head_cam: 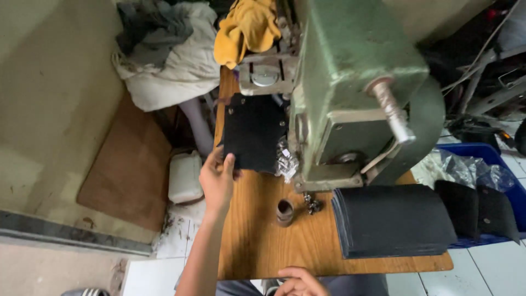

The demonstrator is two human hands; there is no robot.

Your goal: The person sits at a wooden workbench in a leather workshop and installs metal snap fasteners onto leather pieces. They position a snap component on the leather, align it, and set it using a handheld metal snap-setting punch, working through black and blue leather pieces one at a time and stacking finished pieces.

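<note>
My left hand grips the near left corner of a black rectangular sheet lying on the wooden table, beside the green press machine. The sheet has small rivets along its far edge. My right hand rests at the table's near edge with fingers curled, nothing visible in it. A thick stack of black sheets lies on the right side of the table.
A small brown cup and loose metal bits sit near the machine base. A yellow rag hangs at the back. A blue crate with plastic and black pieces stands right. Cloth bundle and white jug lie left.
</note>
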